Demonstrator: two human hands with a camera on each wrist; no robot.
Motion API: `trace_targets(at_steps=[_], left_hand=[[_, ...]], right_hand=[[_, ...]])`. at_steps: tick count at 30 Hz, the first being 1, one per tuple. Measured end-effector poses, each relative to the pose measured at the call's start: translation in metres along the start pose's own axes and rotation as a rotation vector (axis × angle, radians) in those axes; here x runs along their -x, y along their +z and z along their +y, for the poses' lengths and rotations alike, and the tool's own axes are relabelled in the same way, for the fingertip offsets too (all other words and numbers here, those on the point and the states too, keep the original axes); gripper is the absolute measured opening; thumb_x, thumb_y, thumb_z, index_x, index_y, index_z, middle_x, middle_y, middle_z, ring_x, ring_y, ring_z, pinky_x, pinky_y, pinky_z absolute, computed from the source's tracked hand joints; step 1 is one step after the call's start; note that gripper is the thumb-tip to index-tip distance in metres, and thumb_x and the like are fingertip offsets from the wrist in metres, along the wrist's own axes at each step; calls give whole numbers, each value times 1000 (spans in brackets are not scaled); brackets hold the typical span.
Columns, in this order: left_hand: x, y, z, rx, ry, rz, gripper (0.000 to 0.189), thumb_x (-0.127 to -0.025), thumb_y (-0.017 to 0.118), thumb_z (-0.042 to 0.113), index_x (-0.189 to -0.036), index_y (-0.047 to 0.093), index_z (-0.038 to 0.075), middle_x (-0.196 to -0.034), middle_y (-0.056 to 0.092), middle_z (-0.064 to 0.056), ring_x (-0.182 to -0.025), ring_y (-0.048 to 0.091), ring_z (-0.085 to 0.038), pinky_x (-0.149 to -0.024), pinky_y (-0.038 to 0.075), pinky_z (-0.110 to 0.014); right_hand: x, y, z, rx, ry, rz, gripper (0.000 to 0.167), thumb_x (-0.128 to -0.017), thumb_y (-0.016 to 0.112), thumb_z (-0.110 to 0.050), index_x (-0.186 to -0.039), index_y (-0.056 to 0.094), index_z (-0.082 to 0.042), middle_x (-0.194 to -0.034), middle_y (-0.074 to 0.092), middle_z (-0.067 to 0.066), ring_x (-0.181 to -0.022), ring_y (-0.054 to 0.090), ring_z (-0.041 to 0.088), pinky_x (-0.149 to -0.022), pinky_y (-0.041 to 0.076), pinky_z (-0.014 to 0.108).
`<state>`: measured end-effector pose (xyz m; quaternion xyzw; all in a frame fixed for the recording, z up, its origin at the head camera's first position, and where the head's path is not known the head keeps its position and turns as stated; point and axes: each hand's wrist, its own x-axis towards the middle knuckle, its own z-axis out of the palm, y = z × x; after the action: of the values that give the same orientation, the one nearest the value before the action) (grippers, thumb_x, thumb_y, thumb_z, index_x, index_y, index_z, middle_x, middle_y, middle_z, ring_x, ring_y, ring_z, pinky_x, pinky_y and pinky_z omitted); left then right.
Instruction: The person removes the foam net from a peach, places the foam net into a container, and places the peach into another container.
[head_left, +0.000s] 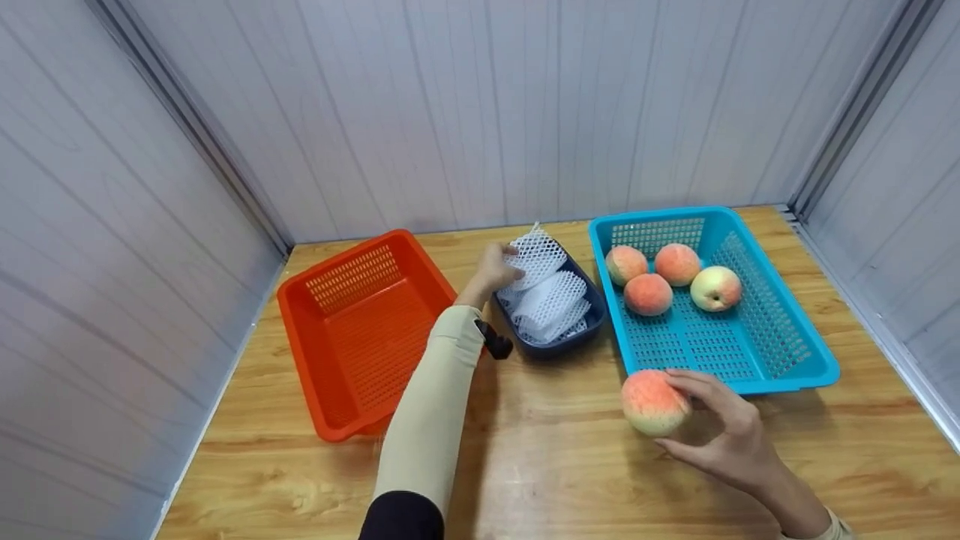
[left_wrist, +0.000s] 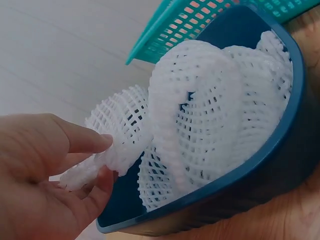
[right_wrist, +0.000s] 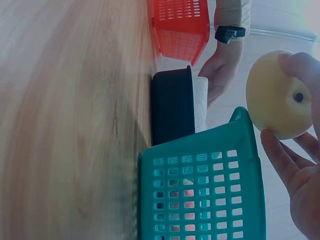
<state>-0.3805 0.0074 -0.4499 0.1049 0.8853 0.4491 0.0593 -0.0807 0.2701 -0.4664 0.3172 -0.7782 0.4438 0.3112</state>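
Observation:
My left hand point(head_left: 496, 270) is over the dark blue tub point(head_left: 562, 346). In the left wrist view its thumb and fingers pinch a white foam net sleeve point(left_wrist: 127, 125), one of several such sleeves point(left_wrist: 210, 110) heaped in the tub. In front of the blue basket, my right hand point(head_left: 724, 435) grips a peach point(head_left: 652, 405) between thumb and fingers, held above the table. The peach's pale side with a dark stem hollow shows in the right wrist view, where the left hand also appears beyond the tub.
On the right stands a blue plastic basket point(head_left: 821, 360) with several peaches point(head_left: 649, 295) toward its back left. An orange basket point(head_left: 300, 360), with nothing seen in it, stands left of the left forearm. Pale panel walls point(head_left: 450, 112) rise behind and at both sides of the wooden table point(head_left: 555, 450).

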Motion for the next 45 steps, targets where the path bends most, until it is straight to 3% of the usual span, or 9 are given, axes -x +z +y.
trace_targets(at_steps=[6, 11, 14, 16, 20, 23, 27, 36, 45], left_hand=[[1, 6, -1, -322, 38, -16, 44, -81, 71, 4, -123, 62, -3, -127, 54, -21, -121, 48, -31, -102, 39, -35], [5, 13, -2, -626, 37, -8, 35, -86, 71, 23, -119, 68, 12, -128, 51, -16, -118, 46, -35, -99, 38, -46], [7, 18, -1, -757, 72, -3, 27, -87, 67, 23, -113, 71, 17, -122, 57, -12, -113, 51, -34, -95, 40, -48], [8, 23, 2, -781, 93, -22, 22, -88, 63, 17, -108, 71, 16, -119, 61, -11, -109, 55, -32, -92, 43, -46], [13, 31, 9, -681, 103, -125, 32, -95, 52, 16, -125, 63, 11, -127, 60, -12, -115, 57, -29, -94, 46, -41], [16, 36, 12, -603, 69, -228, 53, -99, 47, 41, -146, 44, 15, -145, 46, -12, -132, 42, -29, -106, 35, -42], [21, 40, 14, -582, -21, -332, 85, -87, 47, 72, -155, 25, 25, -158, 23, -13, -142, 24, -33, -111, 24, -51], [31, 55, 16, -728, -164, -388, 94, -82, 45, 79, -156, 7, 35, -161, 3, -15, -142, 4, -49, -112, 2, -58], [36, 69, 11, -855, -174, -380, 98, -79, 39, 84, -156, 3, 36, -161, 5, -16, -142, 5, -49, -111, 0, -61]], right_hand=[[0, -1, 0, 1, 5, -4, 81, -45, 90, 10, -119, 58, 13, -115, 58, 29, -107, 59, 20, -77, 48, 14], [4, 0, 8, -4, -10, 3, 81, -46, 91, 7, -120, 58, 13, -116, 58, 29, -107, 59, 20, -77, 48, 15], [6, 1, 10, -6, -11, 3, 81, -46, 91, 6, -120, 58, 13, -116, 58, 29, -108, 59, 20, -77, 48, 15], [5, 1, 7, -7, -7, 3, 81, -46, 91, 7, -120, 58, 13, -116, 58, 29, -108, 59, 20, -77, 48, 15], [1, 1, 2, -10, -5, 4, 80, -45, 90, 10, -119, 58, 14, -114, 58, 30, -106, 59, 20, -77, 48, 15], [-1, 0, 0, 7, 3, 3, 81, -43, 89, 11, -119, 59, 13, -114, 59, 29, -105, 59, 19, -76, 48, 14], [-3, 0, -1, 23, 4, 5, 82, -42, 89, 11, -118, 59, 13, -114, 59, 29, -105, 59, 19, -75, 48, 14], [-3, 0, -1, 10, -7, 4, 81, -42, 89, 10, -118, 59, 14, -113, 59, 30, -107, 59, 20, -77, 48, 14], [-2, 1, 1, 2, -16, 7, 80, -45, 90, 7, -118, 58, 14, -113, 58, 31, -107, 59, 21, -77, 48, 16]])
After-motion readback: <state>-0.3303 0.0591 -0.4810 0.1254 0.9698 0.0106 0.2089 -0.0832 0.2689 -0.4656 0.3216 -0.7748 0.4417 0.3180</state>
